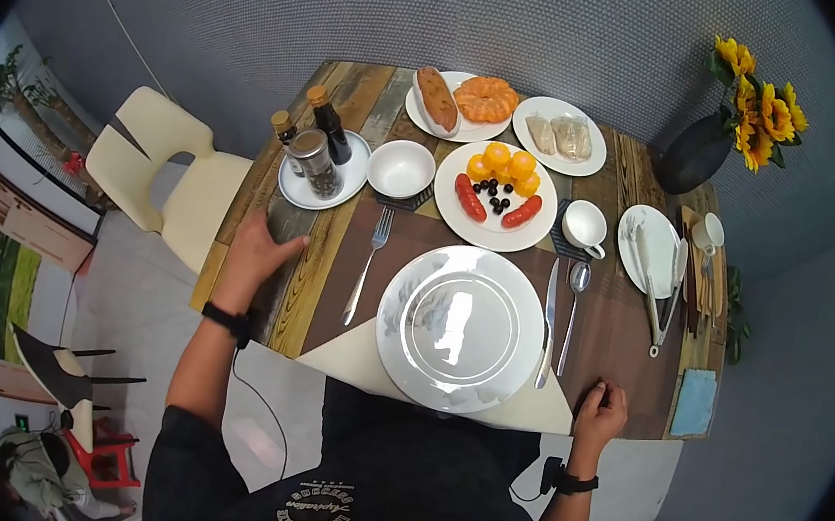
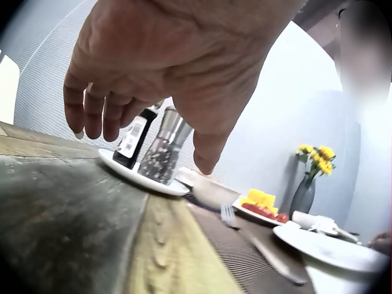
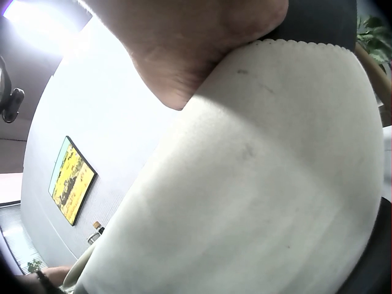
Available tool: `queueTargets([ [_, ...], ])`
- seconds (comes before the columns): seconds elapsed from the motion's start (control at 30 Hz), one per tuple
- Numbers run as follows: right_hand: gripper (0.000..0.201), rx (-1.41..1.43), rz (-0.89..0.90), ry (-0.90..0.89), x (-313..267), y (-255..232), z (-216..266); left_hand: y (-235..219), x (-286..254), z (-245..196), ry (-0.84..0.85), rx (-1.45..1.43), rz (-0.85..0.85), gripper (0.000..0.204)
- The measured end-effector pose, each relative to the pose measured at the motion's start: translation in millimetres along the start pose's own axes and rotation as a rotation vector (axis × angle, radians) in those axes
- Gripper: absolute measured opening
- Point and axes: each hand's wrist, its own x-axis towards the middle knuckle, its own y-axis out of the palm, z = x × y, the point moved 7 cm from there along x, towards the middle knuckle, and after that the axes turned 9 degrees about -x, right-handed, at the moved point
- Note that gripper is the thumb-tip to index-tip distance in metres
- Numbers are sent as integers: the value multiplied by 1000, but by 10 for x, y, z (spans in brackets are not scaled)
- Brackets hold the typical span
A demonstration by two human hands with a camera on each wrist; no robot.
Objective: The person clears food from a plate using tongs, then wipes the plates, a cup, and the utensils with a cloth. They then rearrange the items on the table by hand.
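Note:
My left hand (image 1: 263, 251), thumb spread from the fingers, is over the table's left side, just in front of a small white plate (image 1: 294, 188). That plate holds a pepper grinder (image 1: 314, 164) and two dark bottles with brown caps. In the left wrist view the left hand (image 2: 165, 67) hangs with fingers apart and nothing between them, the grinder (image 2: 162, 150) beyond. My right hand (image 1: 603, 411) rests at the table's front edge with fingers curled, holding nothing visible. In the right wrist view the hand (image 3: 190, 43) shows only partly, beside the pale cloth (image 3: 245, 171).
A large grey-white plate (image 1: 459, 327) lies centrally between a fork (image 1: 369, 266) and a knife (image 1: 548, 323) with a spoon (image 1: 570, 310). Behind are a bowl (image 1: 401, 171), food plates and a cup (image 1: 584, 226). Tongs (image 1: 653, 303) and a sunflower vase (image 1: 694, 155) stand right.

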Motion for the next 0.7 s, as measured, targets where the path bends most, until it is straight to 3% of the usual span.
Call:
queueTargets([
  [0.1, 14, -3, -12, 3, -7, 14, -32, 336, 273, 235, -96, 103, 126, 90],
  [0.2, 14, -12, -14, -6, -7, -4, -10, 449, 346, 120, -67, 168, 42, 94],
  [0.37, 14, -8, -16, -20, -1, -2, 7, 460, 450, 109, -109, 125, -63, 84],
  [0.7, 14, -19, -7, -22, 8, 29, 11, 610, 900, 89, -46, 82, 24, 78],
])
